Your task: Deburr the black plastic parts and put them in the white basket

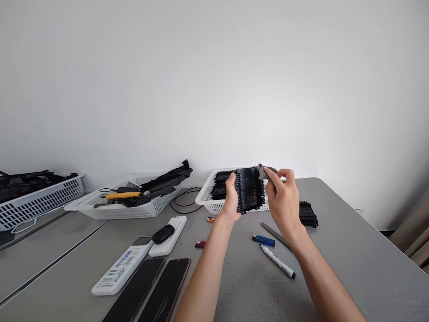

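My left hand (232, 197) grips a flat black plastic part (250, 188) by its left edge, thumb up, and holds it raised above the table. The part has a toothed edge on each side. In my right hand (284, 197) a crumpled grey cloth (262, 171) is pinched between the fingers and touches the part's upper right corner. Behind the part stands a white basket (208, 205) with several similar black parts (219, 185) in it. Another stack of black parts (307, 213) lies on the table, right of my right wrist.
Nearer me lie a blue lighter (263, 240), a white marker (277, 260), a metal ruler-like strip (275, 233) and a red lighter (200, 244). Phones (166, 290), white power banks (122, 273) and a black mouse-like object (163, 234) are at left. Further baskets (161, 203) hold tools and black pieces.
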Demonstrator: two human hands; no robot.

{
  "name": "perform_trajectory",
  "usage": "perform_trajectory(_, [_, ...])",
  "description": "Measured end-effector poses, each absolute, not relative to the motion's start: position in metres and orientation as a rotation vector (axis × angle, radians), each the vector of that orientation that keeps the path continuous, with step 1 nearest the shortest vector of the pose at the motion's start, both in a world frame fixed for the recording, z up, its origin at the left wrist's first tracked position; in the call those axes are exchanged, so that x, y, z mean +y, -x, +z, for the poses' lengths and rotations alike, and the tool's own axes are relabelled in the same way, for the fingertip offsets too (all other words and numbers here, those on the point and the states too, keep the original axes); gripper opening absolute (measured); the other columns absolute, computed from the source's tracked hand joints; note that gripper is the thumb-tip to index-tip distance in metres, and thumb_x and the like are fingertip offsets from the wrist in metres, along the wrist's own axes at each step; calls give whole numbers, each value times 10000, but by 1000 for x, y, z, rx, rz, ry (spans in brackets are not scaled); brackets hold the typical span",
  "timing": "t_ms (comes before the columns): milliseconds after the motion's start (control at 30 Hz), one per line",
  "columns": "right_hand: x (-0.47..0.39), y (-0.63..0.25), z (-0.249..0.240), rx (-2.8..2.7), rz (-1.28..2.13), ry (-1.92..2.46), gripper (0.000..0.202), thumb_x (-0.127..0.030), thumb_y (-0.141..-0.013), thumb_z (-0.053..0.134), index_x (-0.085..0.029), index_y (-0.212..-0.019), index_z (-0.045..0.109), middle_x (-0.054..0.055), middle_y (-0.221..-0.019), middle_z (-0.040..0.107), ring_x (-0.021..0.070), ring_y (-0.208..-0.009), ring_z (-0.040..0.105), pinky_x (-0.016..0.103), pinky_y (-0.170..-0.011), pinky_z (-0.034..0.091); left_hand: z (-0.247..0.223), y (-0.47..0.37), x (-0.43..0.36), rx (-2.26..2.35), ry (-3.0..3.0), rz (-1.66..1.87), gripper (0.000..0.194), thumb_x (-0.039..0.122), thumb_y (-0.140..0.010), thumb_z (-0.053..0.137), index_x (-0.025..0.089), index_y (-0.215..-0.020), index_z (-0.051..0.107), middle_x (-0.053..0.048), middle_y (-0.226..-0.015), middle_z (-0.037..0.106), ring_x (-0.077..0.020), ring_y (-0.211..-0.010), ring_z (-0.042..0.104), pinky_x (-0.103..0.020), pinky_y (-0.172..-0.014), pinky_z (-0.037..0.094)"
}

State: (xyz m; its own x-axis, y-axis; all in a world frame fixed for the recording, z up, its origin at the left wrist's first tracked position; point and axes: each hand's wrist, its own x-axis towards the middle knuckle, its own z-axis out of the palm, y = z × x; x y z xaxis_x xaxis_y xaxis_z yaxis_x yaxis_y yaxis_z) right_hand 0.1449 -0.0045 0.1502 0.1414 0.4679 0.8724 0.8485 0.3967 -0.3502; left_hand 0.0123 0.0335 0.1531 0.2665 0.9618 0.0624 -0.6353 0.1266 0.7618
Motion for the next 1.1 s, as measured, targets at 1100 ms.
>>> perform_trajectory(1100, [-21, -143, 161, -1681, 423, 1125, 347, -127, -883, 404, -163, -830, 745, 44, -829, 561, 116, -602, 531, 246, -574, 416, 163, 5, 40, 477, -774, 1418, 655, 675, -882, 390, 206, -1266, 640, -96, -1100, 740, -263, -1039, 690, -382, -917, 542])
